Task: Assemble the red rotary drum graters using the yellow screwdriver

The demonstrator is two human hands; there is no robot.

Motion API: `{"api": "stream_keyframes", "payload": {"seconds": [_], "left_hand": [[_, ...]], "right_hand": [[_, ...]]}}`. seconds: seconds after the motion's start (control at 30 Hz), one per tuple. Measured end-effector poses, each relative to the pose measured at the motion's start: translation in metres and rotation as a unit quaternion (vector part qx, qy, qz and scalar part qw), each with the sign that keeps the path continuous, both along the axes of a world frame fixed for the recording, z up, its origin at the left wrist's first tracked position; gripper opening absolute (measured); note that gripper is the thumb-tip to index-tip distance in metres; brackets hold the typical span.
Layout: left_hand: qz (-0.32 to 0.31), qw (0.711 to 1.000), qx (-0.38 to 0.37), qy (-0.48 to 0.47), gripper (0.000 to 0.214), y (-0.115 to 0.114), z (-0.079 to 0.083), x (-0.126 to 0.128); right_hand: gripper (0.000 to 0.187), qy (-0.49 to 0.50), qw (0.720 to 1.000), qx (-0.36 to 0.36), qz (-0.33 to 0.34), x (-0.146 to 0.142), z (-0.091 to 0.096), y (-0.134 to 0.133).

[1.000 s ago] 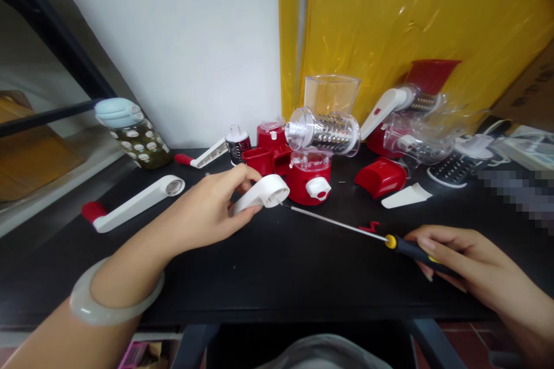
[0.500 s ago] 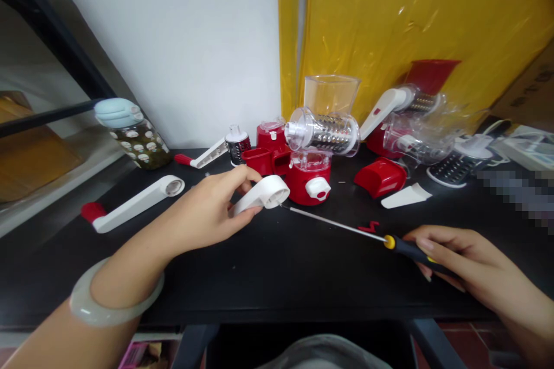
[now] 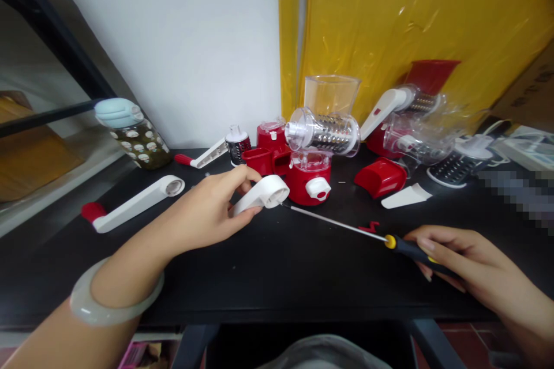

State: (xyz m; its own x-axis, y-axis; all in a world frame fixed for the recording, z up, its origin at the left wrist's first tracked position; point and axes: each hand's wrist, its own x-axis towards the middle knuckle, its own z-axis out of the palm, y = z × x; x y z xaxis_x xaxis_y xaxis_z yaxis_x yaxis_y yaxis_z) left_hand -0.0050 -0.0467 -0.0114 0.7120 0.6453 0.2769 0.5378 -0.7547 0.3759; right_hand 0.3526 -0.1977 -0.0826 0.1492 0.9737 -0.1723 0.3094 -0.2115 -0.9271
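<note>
Between the thumb and fingers of my left hand is a white plastic crank handle, its round socket end facing right. My right hand is closed round the black and yellow grip of a screwdriver. The long shaft points left, and its tip is at the socket's opening; I cannot tell whether it touches. Just behind the held part stands a red grinder base with a white knob, carrying a clear drum housing with a metal grating drum inside. Another white crank with a red knob lies left of my left hand.
On the black table lie a small red clip, a white flat piece and a red curved part. A second grater and a loose drum stand back right. A bottle stands back left.
Almost nothing differs. Both hands, the crank handle and the screwdriver stay in nearly the same place.
</note>
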Motion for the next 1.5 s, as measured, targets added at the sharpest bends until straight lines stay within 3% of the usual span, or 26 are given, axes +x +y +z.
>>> {"api": "stream_keyframes", "payload": {"seconds": [0.33,1.0,1.5], "left_hand": [[-0.001,1.000,-0.005,0.005,0.026,0.000,0.001,-0.001],[0.002,1.000,0.006,0.014,0.028,-0.001,0.000,0.000],[0.001,0.999,0.030,0.024,0.027,-0.002,0.001,0.003]], "right_hand": [[0.054,-0.005,1.000,-0.002,0.016,0.014,-0.015,0.004],[0.055,-0.015,0.999,0.006,0.033,0.011,-0.010,0.005],[0.052,-0.054,0.996,0.061,0.032,0.007,-0.006,0.007]]}}
